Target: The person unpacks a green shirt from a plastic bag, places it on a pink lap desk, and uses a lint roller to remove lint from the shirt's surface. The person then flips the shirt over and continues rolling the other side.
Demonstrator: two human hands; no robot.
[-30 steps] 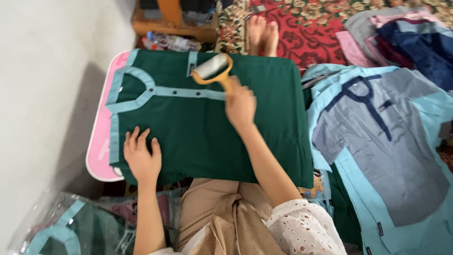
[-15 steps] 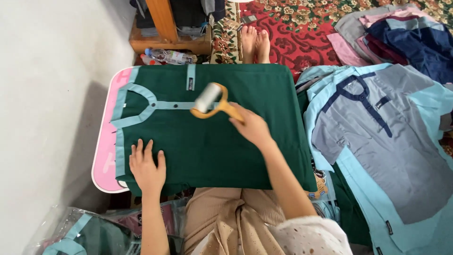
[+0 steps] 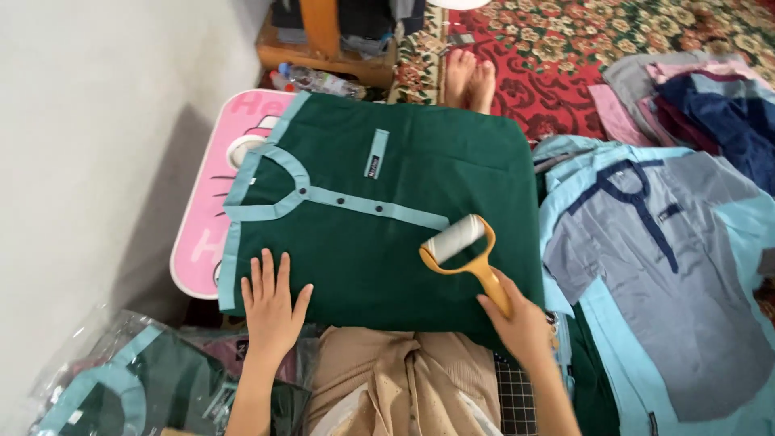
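I see the lint roller (image 3: 462, 247) lying on the lower right part of the green shirt (image 3: 387, 234), its white roll resting on the fabric just below the light blue placket and its orange handle running down toward me. My right hand (image 3: 521, 323) is closed around the end of that handle, fingers wrapped, at the shirt's near right edge. My left hand (image 3: 270, 303) lies flat and open on the shirt's lower left corner, fingers spread, palm down, holding nothing. The shirt is folded, collar to the left, a small label on the chest, and it covers most of a small pink table (image 3: 206, 234); a roll of tape (image 3: 240, 147) sits on the bare strip of the table just beside the collar. My lap, in beige cloth, is directly under the near edge of the table. To the right, well apart from the roller, a grey shirt (image 3: 654, 266) with light blue sleeves and a dark blue placket lies spread out on the floor. Beyond it, a stack of folded clothes (image 3: 694, 97) rests on the red patterned carpet (image 3: 581, 48). A pair of bare feet (image 3: 468, 77) shows past the far edge of the table. At lower left, bagged green shirts (image 3: 121, 387) lie in clear plastic.
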